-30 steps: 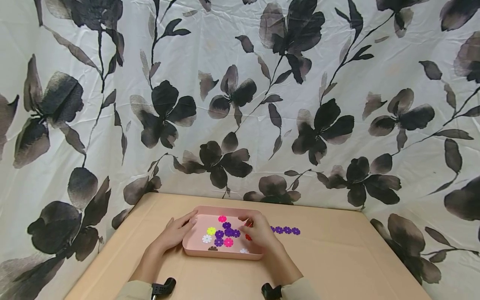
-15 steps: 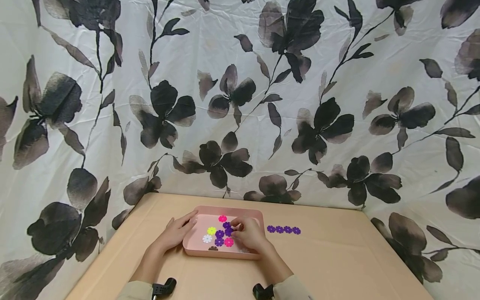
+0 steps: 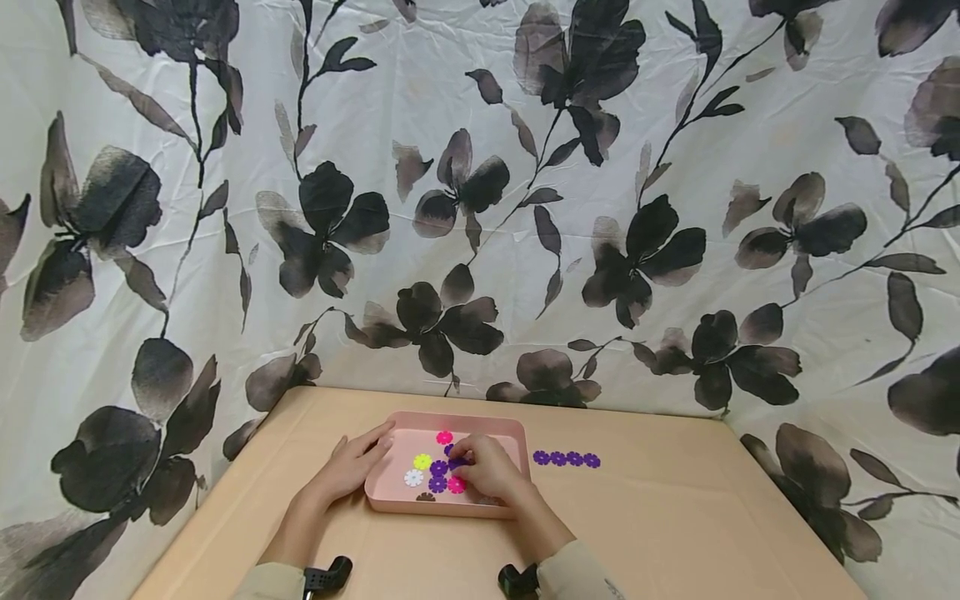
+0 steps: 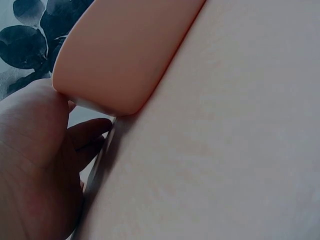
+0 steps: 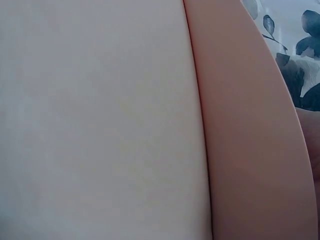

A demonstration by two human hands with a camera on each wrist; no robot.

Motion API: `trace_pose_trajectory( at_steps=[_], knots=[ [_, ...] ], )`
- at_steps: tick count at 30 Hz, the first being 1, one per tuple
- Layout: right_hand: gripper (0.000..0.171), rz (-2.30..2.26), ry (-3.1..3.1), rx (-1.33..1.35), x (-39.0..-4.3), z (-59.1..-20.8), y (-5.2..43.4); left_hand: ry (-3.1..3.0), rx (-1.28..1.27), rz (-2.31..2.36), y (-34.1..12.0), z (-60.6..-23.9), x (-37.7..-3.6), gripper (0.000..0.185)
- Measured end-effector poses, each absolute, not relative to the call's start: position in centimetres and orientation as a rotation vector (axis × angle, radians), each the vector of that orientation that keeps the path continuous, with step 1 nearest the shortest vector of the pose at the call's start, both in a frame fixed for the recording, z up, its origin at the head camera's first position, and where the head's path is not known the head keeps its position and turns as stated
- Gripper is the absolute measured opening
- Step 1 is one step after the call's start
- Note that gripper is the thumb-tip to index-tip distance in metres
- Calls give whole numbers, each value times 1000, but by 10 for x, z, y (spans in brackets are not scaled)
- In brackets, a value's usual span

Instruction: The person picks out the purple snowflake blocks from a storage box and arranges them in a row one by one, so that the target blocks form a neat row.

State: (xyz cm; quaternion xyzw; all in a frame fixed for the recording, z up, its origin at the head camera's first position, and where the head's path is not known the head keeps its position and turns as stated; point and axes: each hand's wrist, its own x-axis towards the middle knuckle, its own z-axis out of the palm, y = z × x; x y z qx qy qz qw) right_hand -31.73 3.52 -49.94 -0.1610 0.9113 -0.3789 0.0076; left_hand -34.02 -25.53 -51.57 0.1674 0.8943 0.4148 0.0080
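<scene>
Four thin purple petal-edged discs (image 3: 575, 459): laid on the smooth tan tabletop (image 3: 675, 508), just right of the shallow pink tray (image 3: 405, 506); one colour only, side by side in a nearly straight row, the even spacing looking deliberate.
Tray, form: rounded-corner rectangle, apparently moulded plastic; low wall, matt and seamless in the wrist views, presumably there to keep small pieces from straying.
Left hand (image 3: 348, 465): at the tray's left side, fingers nearly straight against the rim, curled round nothing; likely placed to steady the tray.
Right hand (image 3: 487, 467): over the tray's right half, fingers bent, thumb and fingertips close together, a narrow grip; whether a disc is pinched cannot be told.
Loose purple petal-edged discs (image 3: 438, 468): clustered about the tray's middle, partly covered by the right hand's fingertips.
Other colours, in tray: bright yellow disc (image 3: 422, 461) left of the cluster; white disc (image 3: 413, 477) just nearer the wearer; hot-pink disc (image 3: 444, 437) towards the far side; second hot-pink disc (image 3: 455, 485) beside the cluster; dark brown disc (image 3: 426, 497), partly hidden by the near wall.
Arrangement, in tray: loose and mixed, seemingly unsorted.
Backdrop: creased white cloth with dark floral print (image 3: 555, 350), behind the tabletop.
</scene>
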Motion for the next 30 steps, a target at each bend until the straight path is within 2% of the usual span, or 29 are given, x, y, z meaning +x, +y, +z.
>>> trace_pose_trajectory(
  at_steps=[21, 30],
  knots=[
    [16, -1179, 2878, -499, -316, -496, 37, 2789, 518, 1308, -253, -516, -340, 57],
    [20, -1111, 2868, -619, -318, -495, 32, 2787, 516, 1315, -252, -514, -339, 57]
  ],
)
